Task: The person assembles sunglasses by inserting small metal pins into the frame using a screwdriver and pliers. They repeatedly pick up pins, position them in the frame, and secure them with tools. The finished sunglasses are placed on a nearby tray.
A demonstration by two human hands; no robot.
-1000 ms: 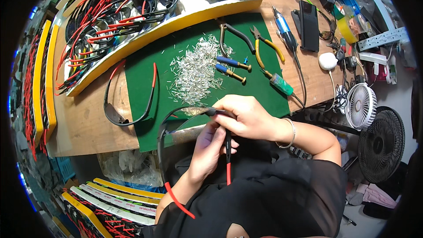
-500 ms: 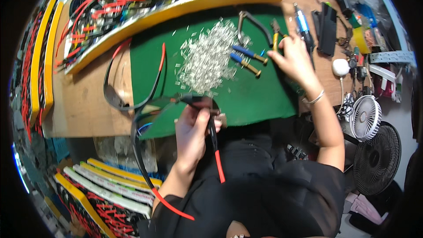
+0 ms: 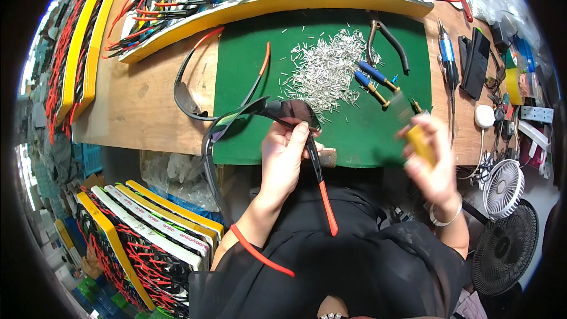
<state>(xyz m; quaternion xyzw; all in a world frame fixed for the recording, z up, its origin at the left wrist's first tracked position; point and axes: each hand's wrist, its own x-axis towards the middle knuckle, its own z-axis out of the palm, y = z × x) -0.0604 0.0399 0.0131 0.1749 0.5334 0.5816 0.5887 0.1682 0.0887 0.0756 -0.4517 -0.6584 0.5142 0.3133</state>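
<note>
Holds left hand (image 3: 283, 156) at the near edge of a green mat (image 3: 354, 136) on the counter (image 3: 142, 112), with thumb uppermost and fingers clamped on black sunglasses (image 3: 298, 112) beside a hinge. Keeps the lenses above the mat, with red-tipped temples hanging toward the lap, one across the left forearm. Bends right arm inward from the lower right, with bracelet (image 3: 447, 212) at the wrist. Curls right hand (image 3: 434, 159), blurred, near the mat's right corner, with fingers closed round a yellow-handled tool (image 3: 420, 145). Points its smeared head up and left, near blue-handled screwdrivers (image 3: 372, 80) and well apart from the sunglasses. Shows pinkish printed lettering, repeated along a white edge among the stacked foam trays (image 3: 159, 218) at lower left.
</note>
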